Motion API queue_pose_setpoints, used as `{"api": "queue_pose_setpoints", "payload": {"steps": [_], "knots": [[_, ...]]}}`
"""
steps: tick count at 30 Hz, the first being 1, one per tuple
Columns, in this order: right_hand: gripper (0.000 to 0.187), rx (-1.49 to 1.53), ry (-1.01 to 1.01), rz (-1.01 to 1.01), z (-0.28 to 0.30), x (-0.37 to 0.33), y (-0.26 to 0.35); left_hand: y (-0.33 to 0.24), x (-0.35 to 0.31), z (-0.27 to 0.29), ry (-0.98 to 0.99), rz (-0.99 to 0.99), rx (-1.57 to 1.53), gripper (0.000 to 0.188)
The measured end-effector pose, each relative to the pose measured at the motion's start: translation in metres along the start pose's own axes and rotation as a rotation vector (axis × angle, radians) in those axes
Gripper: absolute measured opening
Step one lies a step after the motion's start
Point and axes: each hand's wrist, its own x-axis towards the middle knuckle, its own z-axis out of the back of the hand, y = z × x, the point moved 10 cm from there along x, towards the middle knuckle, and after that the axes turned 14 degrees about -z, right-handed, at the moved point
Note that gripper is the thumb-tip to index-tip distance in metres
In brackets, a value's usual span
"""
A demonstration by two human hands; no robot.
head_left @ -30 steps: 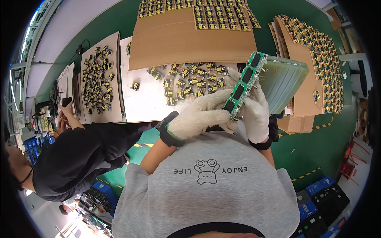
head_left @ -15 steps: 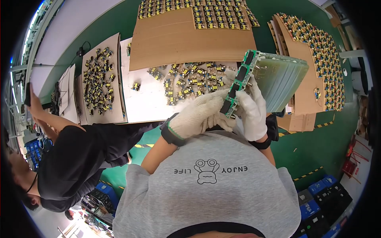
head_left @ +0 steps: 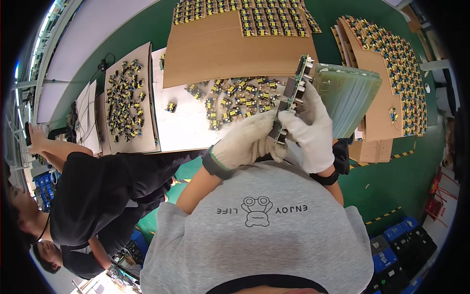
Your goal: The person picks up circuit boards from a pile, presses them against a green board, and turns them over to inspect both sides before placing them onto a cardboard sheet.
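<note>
A long green circuit board panel (head_left: 296, 91) with black blocky parts on one side and silvery cylindrical parts on the other is held up, tilted, before my chest. My left hand (head_left: 245, 142), in a knitted off-white glove, closes on its lower end. Around its middle and lower part, my right hand (head_left: 312, 130) in a smoother white glove grips it; some fingertips are hidden behind it. Beyond, small boards with yellow-topped parts (head_left: 240, 100) lie loosely on a white surface (head_left: 183, 127). A stack of translucent greenish sheets or trays (head_left: 347, 98) stands to the right of my right hand.
A cardboard sheet (head_left: 220, 49) spans the far side, with rows of boards (head_left: 274, 19) on it. More boards cover cardboard on the right (head_left: 409, 93) and a panel on the left (head_left: 125, 100). A co-worker (head_left: 103, 196) in black is at left; blue crates (head_left: 384, 257) stand lower right.
The panel has been turned more edge-on, so the cylindrical parts show on its right side. Both hands still hold it. Another person has come into sight at lower left.
</note>
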Motion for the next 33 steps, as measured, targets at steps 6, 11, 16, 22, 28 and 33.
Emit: {"api": "queue_pose_setpoints", "payload": {"steps": [6, 11, 16, 22, 28, 33], "knots": [[0.063, -0.170, -0.043, -0.051, -0.002, 0.009, -0.001, 0.007, 0.001, -0.015, 0.126, 0.053, -0.207, 0.041], [0.054, -0.155, -0.143, 0.078, 0.003, 0.010, 0.004, 0.026, -0.003, -0.012, 0.047, 0.183, -0.566, 0.036], [0.054, 0.035, -0.218, 0.024, 0.006, 0.007, 0.006, 0.026, -0.008, -0.025, 0.184, 0.249, -0.734, 0.033], [0.053, 0.045, -0.253, 0.064, 0.003, 0.007, 0.007, 0.028, -0.009, -0.023, 0.124, 0.249, -0.675, 0.037], [0.052, 0.078, -0.266, 0.070, 0.002, 0.006, 0.007, 0.024, -0.014, -0.032, 0.160, 0.289, -0.705, 0.041], [0.053, 0.056, -0.276, 0.076, 0.003, 0.009, 0.004, 0.030, -0.013, -0.027, 0.148, 0.298, -0.727, 0.040]]}}
